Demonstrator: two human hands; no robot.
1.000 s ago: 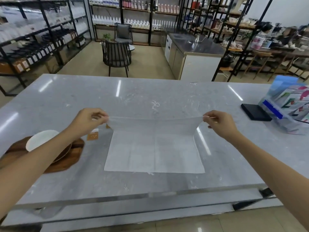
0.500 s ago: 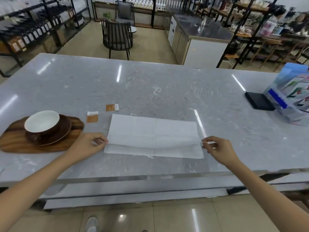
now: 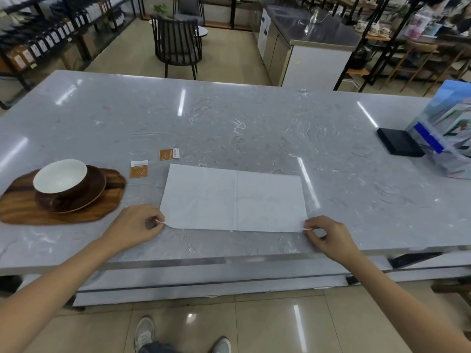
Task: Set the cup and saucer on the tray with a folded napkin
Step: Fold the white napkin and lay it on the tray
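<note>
A white paper napkin (image 3: pixel 233 200) lies folded in half on the grey marble counter (image 3: pixel 254 123), its long edge toward me. My left hand (image 3: pixel 137 225) pinches the napkin's near left corner. My right hand (image 3: pixel 328 236) pinches its near right corner. To the left, a wooden tray (image 3: pixel 25 212) holds a brown saucer (image 3: pixel 94 192) with a brown cup, white inside (image 3: pixel 61 177), standing on it.
Two small orange sachets (image 3: pixel 139 169) (image 3: pixel 168 154) lie between the tray and the napkin. At the far right sit a black box (image 3: pixel 397 142) and a clear brochure stand (image 3: pixel 448 138). The counter's front edge runs just below my hands.
Both hands brought the napkin's far edge toward me and down onto the near edge, folding it in half. It now lies flat. The cup on the tray came into full view.
</note>
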